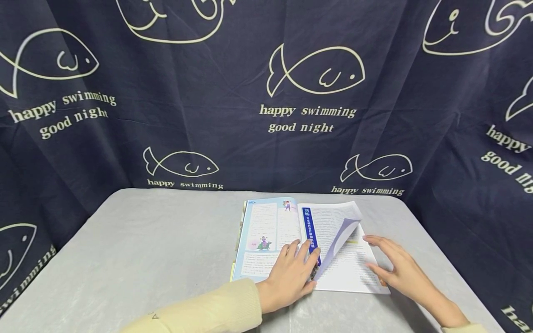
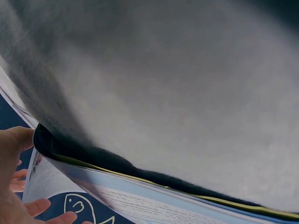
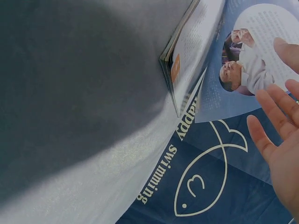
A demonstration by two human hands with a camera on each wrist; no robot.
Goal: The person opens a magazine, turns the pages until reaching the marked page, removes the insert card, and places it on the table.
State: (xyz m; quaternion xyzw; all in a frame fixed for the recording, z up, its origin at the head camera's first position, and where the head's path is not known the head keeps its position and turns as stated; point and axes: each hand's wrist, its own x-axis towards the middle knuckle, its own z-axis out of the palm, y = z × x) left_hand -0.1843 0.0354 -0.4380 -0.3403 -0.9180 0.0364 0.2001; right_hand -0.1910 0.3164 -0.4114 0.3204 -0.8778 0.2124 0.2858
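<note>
An open magazine (image 1: 260, 259) lies on the table, with print and cartoon figures on its left page. One right-hand page (image 1: 343, 236) is lifted and curls over toward the spine. My left hand (image 1: 287, 275) rests on the magazine near the spine, fingers spread, at the foot of the curling page. In the left wrist view its thumb touches the magazine's lower edge. Beside the right edge, my right hand (image 1: 399, 268) is held with fingers extended and apart, gripping nothing. The right wrist view shows the lifted page's blue-bordered underside (image 3: 254, 60) with a photo of a person.
A grey cloth-covered table (image 1: 166, 245) spreads around the magazine. Dark blue curtain (image 1: 233, 115) with white fish drawings and lettering hangs behind the table and at both sides.
</note>
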